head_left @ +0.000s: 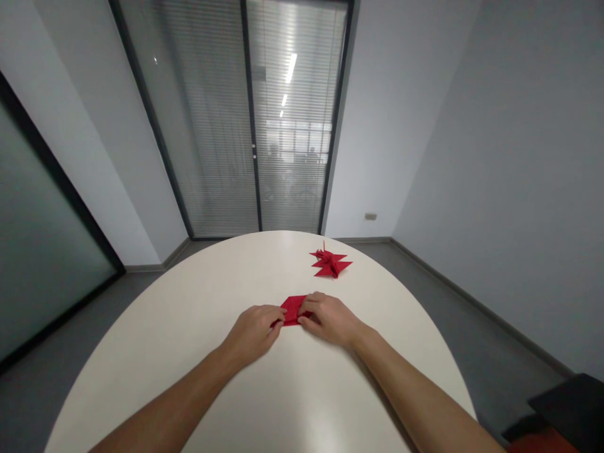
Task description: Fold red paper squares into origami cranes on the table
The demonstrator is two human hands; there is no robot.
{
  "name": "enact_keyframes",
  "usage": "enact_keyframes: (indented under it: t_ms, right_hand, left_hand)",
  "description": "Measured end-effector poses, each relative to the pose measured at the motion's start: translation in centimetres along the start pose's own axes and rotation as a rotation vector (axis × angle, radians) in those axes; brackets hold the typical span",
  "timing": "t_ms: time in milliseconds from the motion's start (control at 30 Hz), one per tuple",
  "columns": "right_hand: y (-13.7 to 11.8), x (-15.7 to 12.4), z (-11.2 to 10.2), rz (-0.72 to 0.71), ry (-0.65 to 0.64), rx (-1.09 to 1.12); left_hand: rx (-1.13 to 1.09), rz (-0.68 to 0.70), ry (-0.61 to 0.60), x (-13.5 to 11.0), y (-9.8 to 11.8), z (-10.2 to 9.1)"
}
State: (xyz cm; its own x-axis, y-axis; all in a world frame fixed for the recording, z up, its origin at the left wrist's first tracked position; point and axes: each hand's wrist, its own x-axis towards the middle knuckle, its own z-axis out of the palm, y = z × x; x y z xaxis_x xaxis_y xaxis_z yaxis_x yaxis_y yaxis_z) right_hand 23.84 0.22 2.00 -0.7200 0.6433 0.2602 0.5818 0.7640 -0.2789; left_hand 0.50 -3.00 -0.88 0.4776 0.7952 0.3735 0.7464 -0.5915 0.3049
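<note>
A folded piece of red paper [292, 308] lies flat on the round white table [202, 302], near its middle. My left hand [255, 330] rests on the paper's left corner with its fingers curled and pressed down on it. My right hand [328, 318] covers the paper's right side, thumb and fingers pinched on its edge. Beyond the hands, toward the table's far side, sit two finished red paper cranes [331, 262], close together.
Glass doors with slatted blinds [250, 119] stand behind the table. Grey floor surrounds it, with grey walls left and right. A dark object with an orange-red part [561, 415] shows at the lower right corner.
</note>
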Motion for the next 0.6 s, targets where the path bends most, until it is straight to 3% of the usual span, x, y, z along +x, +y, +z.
enact_keyframes:
  t_ms: [300,600]
  right_hand:
    - [0.6,-0.1,0.7,0.110,0.053,0.026]
    - [0.4,0.1,1.4,0.147,0.096,0.033]
  left_hand:
    - [0.009,-0.071,-0.001,-0.1,-0.1,0.0]
    - [-0.013,-0.002,-0.012,-0.1,-0.2,-0.1]
